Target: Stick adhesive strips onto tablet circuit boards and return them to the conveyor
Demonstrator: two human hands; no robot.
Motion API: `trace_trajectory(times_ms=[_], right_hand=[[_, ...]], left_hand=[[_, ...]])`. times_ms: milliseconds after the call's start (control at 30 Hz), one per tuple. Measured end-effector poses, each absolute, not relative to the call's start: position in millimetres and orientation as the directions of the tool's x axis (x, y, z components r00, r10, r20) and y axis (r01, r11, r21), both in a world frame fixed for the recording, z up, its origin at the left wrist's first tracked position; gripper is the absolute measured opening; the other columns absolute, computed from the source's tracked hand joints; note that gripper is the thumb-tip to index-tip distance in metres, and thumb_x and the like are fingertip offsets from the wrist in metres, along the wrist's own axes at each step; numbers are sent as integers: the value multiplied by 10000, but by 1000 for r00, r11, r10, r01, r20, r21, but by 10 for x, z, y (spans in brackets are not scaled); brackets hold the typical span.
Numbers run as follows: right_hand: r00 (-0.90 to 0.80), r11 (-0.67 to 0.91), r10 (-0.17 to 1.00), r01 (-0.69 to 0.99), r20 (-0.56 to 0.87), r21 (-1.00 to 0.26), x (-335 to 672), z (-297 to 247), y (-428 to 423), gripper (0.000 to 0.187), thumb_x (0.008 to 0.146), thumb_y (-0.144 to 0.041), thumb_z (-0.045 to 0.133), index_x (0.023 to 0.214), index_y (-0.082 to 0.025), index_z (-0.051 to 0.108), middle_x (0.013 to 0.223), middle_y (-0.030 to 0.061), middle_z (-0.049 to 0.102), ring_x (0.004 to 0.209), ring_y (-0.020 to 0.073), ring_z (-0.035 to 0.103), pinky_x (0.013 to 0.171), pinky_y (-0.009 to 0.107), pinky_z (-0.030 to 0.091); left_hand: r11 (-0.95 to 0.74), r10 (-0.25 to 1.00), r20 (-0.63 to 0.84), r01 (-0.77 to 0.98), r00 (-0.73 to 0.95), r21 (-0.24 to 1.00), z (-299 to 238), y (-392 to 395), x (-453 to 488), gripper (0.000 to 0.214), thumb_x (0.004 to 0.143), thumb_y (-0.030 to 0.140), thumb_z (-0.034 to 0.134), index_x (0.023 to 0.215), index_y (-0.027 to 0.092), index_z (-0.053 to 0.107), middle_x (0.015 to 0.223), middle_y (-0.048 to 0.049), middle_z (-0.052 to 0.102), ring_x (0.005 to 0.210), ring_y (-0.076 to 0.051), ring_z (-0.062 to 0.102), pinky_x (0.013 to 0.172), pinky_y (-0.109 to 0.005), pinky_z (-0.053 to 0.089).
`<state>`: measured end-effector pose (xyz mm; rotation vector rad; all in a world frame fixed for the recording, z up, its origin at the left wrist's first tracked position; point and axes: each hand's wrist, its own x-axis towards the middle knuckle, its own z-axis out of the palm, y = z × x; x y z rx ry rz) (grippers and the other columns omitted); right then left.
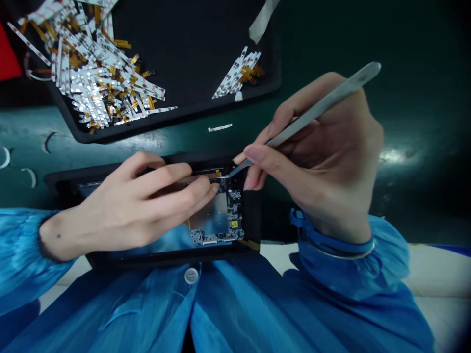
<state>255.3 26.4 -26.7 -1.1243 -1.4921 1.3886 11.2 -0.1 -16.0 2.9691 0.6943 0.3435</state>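
Observation:
My right hand [316,157] grips a pair of flat steel tweezers [312,117], whose fine tips reach a small amber flex ribbon [218,173] at the top edge of a circuit board [230,215]. That board lies in a black holder [252,220]. My left hand [136,201] reaches across the holder from the left, its fingertips resting at the board's upper edge. Those fingers hide the upper left of the board, and I cannot tell whether they hold anything.
A black tray [176,115] at the back holds a large pile of white-backed flex strips [99,78] and a smaller pile [239,73]. One loose strip [220,127] lies on the dark green mat [423,98] in front of the tray. Blue sleeves cover both my forearms.

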Motion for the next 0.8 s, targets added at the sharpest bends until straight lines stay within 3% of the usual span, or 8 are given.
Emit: trace_trajectory(times_ms=[100,167,267,433,633,700,800], right_hand=[[-277,-9,961,69,-28,-998,2551,-280,243,246,864,-261,794,889,-250,549,806,-75,633,591,96,689,493,232,600],[-240,6,971,-2,6,-1000,2579,-292,204,177,903,-219,747,914,-256,575,766,-70,636,597,108,693,490,241,600],[-58,44,997,-100,50,-994,2687,-301,104,87,923,-172,707,906,-229,643,728,-39,605,596,129,699,443,252,570],[205,89,975,-32,81,-995,2948,-341,-156,84,863,-194,758,798,-192,705,615,-6,575,446,155,611,331,314,447],[145,-16,989,69,-6,-997,3105,-359,-611,327,991,-238,570,666,-224,606,532,-8,490,369,136,488,309,303,371],[57,-84,996,170,-75,-982,3089,-310,-784,300,1010,-215,526,730,-230,631,598,3,542,436,134,508,326,280,369],[-55,-78,992,426,-112,-901,2983,-240,-1007,100,948,-178,637,875,-229,683,732,10,611,529,124,550,380,258,426]], left_hand=[[-885,464,170,448,869,124,-158,-44,108,320,1004,98,514,1312,113,599,1339,-89,692,1201,-268,659,789,-421,496],[-868,495,154,480,855,126,-158,-89,120,337,1009,95,507,1333,141,587,1421,-77,639,1271,-259,632,824,-419,499],[-855,518,160,501,840,137,-167,-145,137,341,1024,105,479,1350,141,576,1452,-75,610,1327,-250,602,852,-432,503],[-850,527,177,511,831,132,-207,-159,123,337,1029,118,480,1347,174,575,1473,-82,581,1355,-225,587,874,-409,512],[-868,492,162,496,856,16,-208,-167,141,339,1021,134,522,1354,163,574,1510,-72,540,1372,-225,573,877,-396,527],[-871,470,144,484,871,-83,-169,-189,175,373,996,45,498,1343,151,584,1497,-79,561,1351,-205,590,860,-363,531],[-874,434,106,447,895,-192,-112,-213,214,426,949,-58,486,1321,121,593,1456,-104,604,1324,-187,608,836,-344,523]])
